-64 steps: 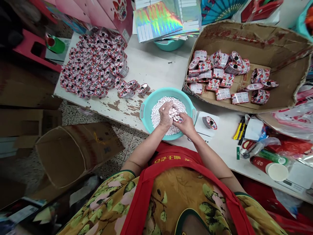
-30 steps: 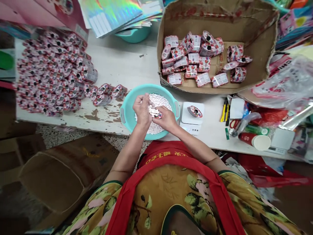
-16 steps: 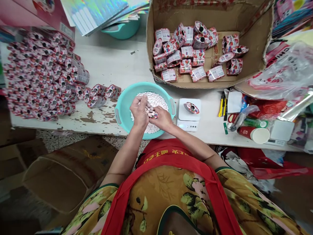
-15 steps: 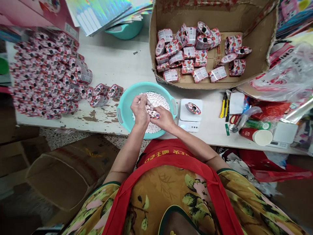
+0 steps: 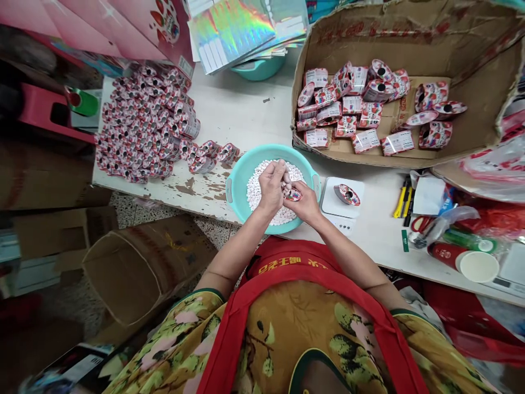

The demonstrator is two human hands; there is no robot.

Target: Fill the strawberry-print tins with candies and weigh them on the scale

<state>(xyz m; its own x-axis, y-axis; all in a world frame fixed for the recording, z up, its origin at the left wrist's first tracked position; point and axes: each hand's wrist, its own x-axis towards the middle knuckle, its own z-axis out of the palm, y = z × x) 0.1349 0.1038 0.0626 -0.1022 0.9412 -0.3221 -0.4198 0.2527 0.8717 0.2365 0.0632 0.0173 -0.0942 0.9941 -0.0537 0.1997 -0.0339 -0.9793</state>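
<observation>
Over a turquoise basin of small white candies, my right hand holds a small red-and-white printed container. My left hand is closed beside its opening, with some white candies showing at the fingers. Both hands are close together near the basin's middle. Right of the basin a white scale bears another printed container, lying with its opening up. Many similar containers are packed together at the left of the table, with several more standing nearer the basin.
A cardboard box with scattered printed containers stands at the back right. Yellow cutters, a red paper cup and plastic bags lie to the right. Shiny sheets rest on another basin behind. An open carton is below left.
The whole view has shifted, so the table's things appear further right. Fewer candies show between my hands, and my left fingers are more closed over the container's opening.
</observation>
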